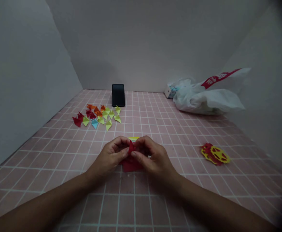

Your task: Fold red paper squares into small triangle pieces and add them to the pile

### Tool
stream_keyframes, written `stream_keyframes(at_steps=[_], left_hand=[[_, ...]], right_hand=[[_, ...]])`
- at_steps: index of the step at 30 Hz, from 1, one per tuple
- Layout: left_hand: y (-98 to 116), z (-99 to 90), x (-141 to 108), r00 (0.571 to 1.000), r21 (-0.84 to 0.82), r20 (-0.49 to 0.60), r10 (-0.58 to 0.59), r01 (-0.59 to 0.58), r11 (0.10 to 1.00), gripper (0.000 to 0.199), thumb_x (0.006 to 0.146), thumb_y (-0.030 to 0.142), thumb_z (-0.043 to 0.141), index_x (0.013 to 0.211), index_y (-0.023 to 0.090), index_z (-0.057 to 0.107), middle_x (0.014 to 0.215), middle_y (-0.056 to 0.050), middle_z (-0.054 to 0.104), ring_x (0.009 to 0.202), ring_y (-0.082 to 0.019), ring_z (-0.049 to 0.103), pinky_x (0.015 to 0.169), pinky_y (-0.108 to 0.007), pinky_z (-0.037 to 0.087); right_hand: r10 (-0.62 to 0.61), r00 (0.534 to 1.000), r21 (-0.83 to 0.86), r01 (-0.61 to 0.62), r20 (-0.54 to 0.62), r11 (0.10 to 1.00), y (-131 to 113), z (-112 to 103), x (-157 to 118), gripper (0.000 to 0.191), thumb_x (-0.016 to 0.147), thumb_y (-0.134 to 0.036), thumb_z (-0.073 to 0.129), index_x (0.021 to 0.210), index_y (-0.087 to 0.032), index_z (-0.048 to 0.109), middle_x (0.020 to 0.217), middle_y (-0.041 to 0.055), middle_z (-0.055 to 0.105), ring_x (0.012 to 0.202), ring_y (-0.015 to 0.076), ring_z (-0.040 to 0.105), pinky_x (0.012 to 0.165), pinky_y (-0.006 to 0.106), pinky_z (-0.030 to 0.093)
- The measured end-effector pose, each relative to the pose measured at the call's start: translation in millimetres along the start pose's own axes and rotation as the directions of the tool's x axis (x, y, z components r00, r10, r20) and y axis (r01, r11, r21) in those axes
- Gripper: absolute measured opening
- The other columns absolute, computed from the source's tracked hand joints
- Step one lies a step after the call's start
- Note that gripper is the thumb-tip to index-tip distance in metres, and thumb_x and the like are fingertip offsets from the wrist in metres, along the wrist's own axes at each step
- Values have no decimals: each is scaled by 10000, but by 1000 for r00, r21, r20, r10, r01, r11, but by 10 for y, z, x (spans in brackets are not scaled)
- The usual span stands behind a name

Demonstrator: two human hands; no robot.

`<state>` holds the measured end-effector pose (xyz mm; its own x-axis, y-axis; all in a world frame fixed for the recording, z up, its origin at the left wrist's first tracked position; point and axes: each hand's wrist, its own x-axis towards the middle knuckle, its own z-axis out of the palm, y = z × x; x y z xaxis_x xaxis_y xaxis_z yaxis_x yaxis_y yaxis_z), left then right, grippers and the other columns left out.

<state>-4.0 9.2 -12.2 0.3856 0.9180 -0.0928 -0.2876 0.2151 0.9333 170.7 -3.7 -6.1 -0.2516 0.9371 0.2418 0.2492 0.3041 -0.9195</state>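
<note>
A small folded piece of red paper (131, 148) is pinched between my two hands, its pointed tip showing upward. My left hand (113, 153) grips it from the left with thumb and fingers together. From the right, my right hand (150, 153) holds it the same way, thumb pressed on its lower part. Flat red paper (132, 165) lies on the table beneath my hands, with a yellow edge of more paper (134, 139) showing just behind them. The fingers partly hide the folded piece.
Several small folded paper shapes (94, 123) in red, orange, yellow-green and blue sit at the back left. Behind them a black phone (118, 95) leans upright. A white plastic bag (203, 100) and small box (169, 91) are back right; red and yellow cutouts (219, 155) lie right.
</note>
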Motion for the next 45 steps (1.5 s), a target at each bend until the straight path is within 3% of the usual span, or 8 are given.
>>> stream_keyframes(at_steps=[11, 18, 25, 36, 42, 45], left_hand=[[17, 15, -19, 995, 41, -15, 102, -102, 994, 196, 782, 260, 794, 921, 192, 674, 886, 3, 679, 824, -125, 630, 739, -218, 497], [49, 15, -37, 983, 178, 6, 186, -184, 967, 77, 822, 224, 739, 876, 182, 703, 860, 3, 680, 807, -109, 625, 733, -188, 512], [14, 19, -36, 978, 185, -35, 206, -196, 963, 151, 830, 184, 717, 975, 216, 687, 944, -3, 711, 875, -128, 663, 780, -210, 530], [31, 0, -24, 986, 269, 53, 156, -165, 949, 132, 857, 223, 668, 982, 188, 695, 956, -35, 695, 896, -165, 645, 788, -255, 505], [51, 9, -33, 991, 287, 10, 135, -132, 949, 151, 847, 280, 681, 964, 185, 692, 940, -36, 680, 845, -167, 615, 742, -257, 480], [38, 10, -26, 998, 227, -34, 54, -45, 973, 161, 858, 322, 680, 941, 184, 688, 898, -21, 669, 789, -143, 601, 712, -240, 469]], right_hand=[[-32, 999, -20, 32, -25, 999, 1, 4, -11, 108, 856, -164, 658, 951, -198, 620, 829, -3, 637, 730, 139, 578, 660, 267, 442], [-60, 998, -4, 60, -1, 998, -5, -14, -6, 99, 889, -153, 607, 966, -202, 646, 878, 11, 671, 791, 150, 616, 723, 284, 466], [-77, 996, -13, 76, -45, 997, 2, -7, -19, 179, 879, -119, 596, 1030, -214, 613, 882, 5, 678, 780, 142, 632, 695, 269, 486], [0, 1000, 4, 0, 2, 1000, -15, -10, -1, 80, 857, -144, 625, 829, -202, 578, 786, -13, 633, 706, 128, 583, 653, 257, 453], [36, 999, 47, -37, 24, 998, -36, -29, -3, 84, 880, -140, 570, 823, -196, 594, 779, -4, 624, 707, 127, 568, 632, 247, 442], [75, 997, 119, -78, 27, 990, -22, -18, 6, 63, 872, -174, 583, 812, -193, 586, 740, -9, 604, 656, 118, 547, 583, 235, 429]])
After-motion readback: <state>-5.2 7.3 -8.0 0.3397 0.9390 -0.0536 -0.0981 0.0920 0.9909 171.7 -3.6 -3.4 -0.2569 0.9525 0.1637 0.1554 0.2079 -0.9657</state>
